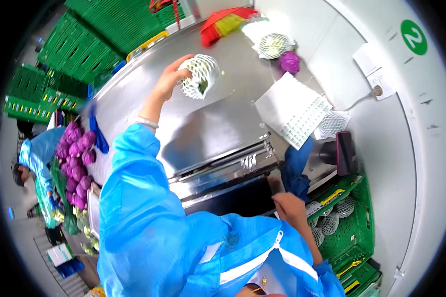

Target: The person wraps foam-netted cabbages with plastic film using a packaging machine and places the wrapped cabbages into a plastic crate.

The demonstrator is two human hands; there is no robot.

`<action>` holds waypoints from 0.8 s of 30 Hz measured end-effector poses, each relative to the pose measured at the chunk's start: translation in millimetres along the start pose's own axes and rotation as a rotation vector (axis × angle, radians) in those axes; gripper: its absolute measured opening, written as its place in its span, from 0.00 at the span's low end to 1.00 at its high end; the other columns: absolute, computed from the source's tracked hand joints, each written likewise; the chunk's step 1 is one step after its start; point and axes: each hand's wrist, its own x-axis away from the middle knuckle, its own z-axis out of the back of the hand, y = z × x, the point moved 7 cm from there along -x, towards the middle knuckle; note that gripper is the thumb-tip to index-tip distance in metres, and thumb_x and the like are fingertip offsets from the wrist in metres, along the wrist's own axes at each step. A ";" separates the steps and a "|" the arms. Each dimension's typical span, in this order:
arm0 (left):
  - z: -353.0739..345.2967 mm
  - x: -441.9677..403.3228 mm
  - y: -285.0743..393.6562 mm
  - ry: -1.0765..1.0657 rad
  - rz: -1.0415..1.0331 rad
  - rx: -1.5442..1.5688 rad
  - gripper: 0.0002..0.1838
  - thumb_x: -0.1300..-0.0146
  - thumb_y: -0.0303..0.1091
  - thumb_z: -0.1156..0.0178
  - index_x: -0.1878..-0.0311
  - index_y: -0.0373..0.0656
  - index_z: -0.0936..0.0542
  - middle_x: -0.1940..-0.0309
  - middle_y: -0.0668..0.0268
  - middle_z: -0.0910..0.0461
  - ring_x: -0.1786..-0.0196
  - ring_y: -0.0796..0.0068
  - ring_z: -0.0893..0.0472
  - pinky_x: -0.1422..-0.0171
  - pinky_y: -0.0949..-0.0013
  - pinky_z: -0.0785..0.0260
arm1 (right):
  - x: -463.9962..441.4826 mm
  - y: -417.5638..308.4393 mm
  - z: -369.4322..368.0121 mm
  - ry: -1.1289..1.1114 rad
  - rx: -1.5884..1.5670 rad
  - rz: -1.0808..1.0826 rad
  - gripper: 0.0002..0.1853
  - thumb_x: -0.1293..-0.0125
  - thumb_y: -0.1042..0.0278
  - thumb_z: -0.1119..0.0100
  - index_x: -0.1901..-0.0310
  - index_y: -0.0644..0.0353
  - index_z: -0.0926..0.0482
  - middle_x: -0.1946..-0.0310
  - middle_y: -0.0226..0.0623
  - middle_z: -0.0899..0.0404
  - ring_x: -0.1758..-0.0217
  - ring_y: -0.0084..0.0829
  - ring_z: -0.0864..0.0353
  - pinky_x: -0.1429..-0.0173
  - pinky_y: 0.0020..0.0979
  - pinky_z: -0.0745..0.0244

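Observation:
My left hand (171,78) is stretched out over the steel worktop (139,109), its fingers curled round a pale green-white vegetable head in a white foam net (200,75). A bit of green shows at the net's lower opening; the kind of vegetable is not clear. My right hand (291,208) is closed low by my body, beside the worktop's dark front opening (233,198) and a blue cloth (297,168). What it holds, if anything, is hidden.
A printed sheet (295,111), another netted head (272,45) and a purple bundle (290,62) lie along the wall side. A green crate (354,227) with netted pieces stands right. Purple bundles (77,158) are piled left, near a co-worker in blue (37,153). Green crates (109,24) stack behind.

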 end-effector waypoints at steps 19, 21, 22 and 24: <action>46.1 348.1 -46.8 0.617 0.102 -0.651 0.17 0.42 0.42 0.30 0.53 0.44 0.15 0.53 0.60 0.18 0.47 0.59 0.23 0.45 0.62 0.30 | -135.9 -34.9 -51.6 -0.051 0.009 0.147 0.34 0.42 0.65 0.31 0.34 0.59 0.32 0.37 0.47 0.30 0.32 0.49 0.32 0.30 0.44 0.36; 47.7 396.5 -83.5 0.734 0.212 -0.803 0.14 0.43 0.44 0.29 0.65 0.42 0.13 0.66 0.61 0.16 0.56 0.59 0.22 0.52 0.61 0.30 | -113.1 -9.6 -35.1 0.016 0.203 0.009 0.23 0.42 0.62 0.30 0.46 0.62 0.22 0.47 0.44 0.24 0.40 0.46 0.28 0.35 0.44 0.33; 37.8 408.8 -93.9 0.754 0.174 -0.928 0.14 0.44 0.44 0.28 0.68 0.42 0.13 0.70 0.62 0.17 0.59 0.59 0.23 0.54 0.61 0.30 | -104.1 0.8 -36.5 0.019 0.310 -0.084 0.19 0.41 0.59 0.30 0.53 0.63 0.18 0.52 0.42 0.22 0.44 0.44 0.26 0.39 0.43 0.32; 12.0 409.1 -109.2 0.759 0.236 -0.972 0.14 0.47 0.44 0.26 0.69 0.42 0.13 0.69 0.62 0.18 0.60 0.58 0.24 0.54 0.59 0.31 | -95.8 -3.1 -57.2 -0.025 0.510 -0.090 0.18 0.42 0.56 0.30 0.58 0.62 0.17 0.57 0.40 0.22 0.48 0.43 0.26 0.43 0.44 0.33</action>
